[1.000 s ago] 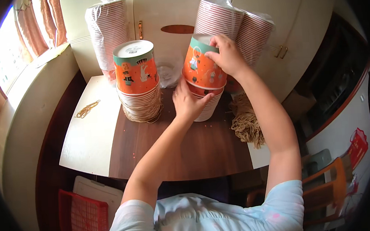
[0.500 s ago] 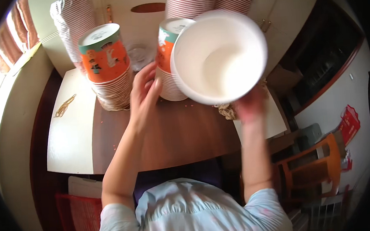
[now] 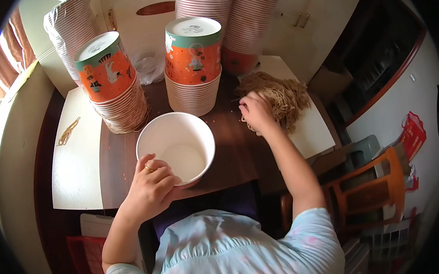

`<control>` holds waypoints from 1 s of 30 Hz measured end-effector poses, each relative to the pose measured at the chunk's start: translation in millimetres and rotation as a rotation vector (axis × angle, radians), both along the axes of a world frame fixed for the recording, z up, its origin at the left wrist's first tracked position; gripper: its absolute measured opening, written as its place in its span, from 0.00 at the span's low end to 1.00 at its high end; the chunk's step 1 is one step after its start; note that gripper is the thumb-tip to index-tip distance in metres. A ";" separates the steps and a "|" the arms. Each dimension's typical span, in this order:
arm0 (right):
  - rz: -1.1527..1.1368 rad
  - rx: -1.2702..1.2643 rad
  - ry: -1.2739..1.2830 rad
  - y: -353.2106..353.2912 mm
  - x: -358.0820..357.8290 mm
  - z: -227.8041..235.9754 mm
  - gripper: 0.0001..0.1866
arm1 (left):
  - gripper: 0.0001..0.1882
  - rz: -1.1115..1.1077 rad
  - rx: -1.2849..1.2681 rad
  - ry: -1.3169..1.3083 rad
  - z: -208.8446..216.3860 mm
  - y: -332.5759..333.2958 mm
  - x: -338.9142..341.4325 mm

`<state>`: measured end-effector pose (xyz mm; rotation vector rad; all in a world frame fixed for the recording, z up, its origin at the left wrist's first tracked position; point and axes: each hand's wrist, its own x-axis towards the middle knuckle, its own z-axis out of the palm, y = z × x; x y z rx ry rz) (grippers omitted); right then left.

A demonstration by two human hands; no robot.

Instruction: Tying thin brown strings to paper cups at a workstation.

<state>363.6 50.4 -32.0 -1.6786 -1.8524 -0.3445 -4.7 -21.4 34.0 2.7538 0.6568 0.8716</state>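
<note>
My left hand [image 3: 153,185], with a ring on one finger, grips the near left rim of a white-lined paper bucket [image 3: 190,159]. The bucket's open mouth tilts toward me near the table's front edge, and its inside shows nothing in it. My right hand [image 3: 258,112] has its fingers curled closed at the left edge of a heap of tan cords [image 3: 282,95]. Behind the bucket stands an upside-down stack of orange and green paper buckets [image 3: 193,63]. To the left, another upside-down stack [image 3: 107,76] has tan cords round its lower part.
Tall plastic-wrapped bucket stacks [image 3: 74,23] stand at the back left and at the back middle [image 3: 252,17]. A few loose cords [image 3: 68,131] lie on the white left part of the table [image 3: 76,171]. An orange wooden chair [image 3: 371,190] stands at the right.
The bucket has come down from the raised right hand to the table front, where my left hand now holds it. My right hand has let go of it and reached the tan cords.
</note>
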 end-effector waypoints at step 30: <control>0.069 -0.420 -0.429 37.2 34.0 6.1 0.07 | 0.14 -0.141 -0.027 -0.304 8.0 -32.6 5.6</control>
